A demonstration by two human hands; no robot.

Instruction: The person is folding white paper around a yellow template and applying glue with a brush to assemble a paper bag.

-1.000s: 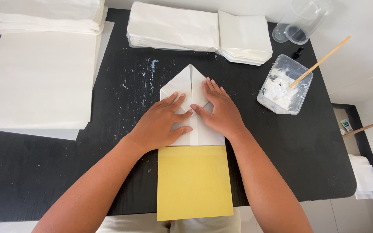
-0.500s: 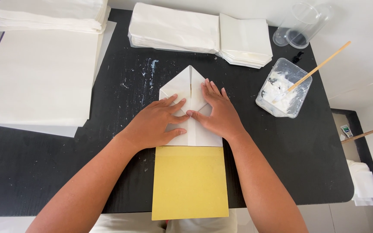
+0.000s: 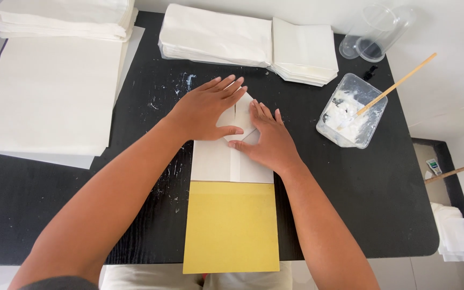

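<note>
Where the black counter (image 3: 350, 215) meets the person's lap, a yellow card (image 3: 231, 228) juts past its near edge, and the white paper bag (image 3: 226, 161) lies flat over the card's far end. Thin and light, the bag looks limp and easy to crease or tear, so it is probably best handled by flat pressure on the folds or by pinching an edge, with the stiff card under it as backing. Both hands lie spread and flat on the bag's far, folded end, gripping nothing: the left hand (image 3: 205, 110) covers the folded point, thumb lying across the flap, while the right hand (image 3: 269, 140) presses just beside it, fingers (image 3: 261, 114) pointing away. Right of them sits a clear tub of white paste (image 3: 353, 115) with a wooden stick (image 3: 398, 84). Farther off lie stacks of finished bags (image 3: 243, 40), and flat sheets (image 3: 44, 91) to the left.
</note>
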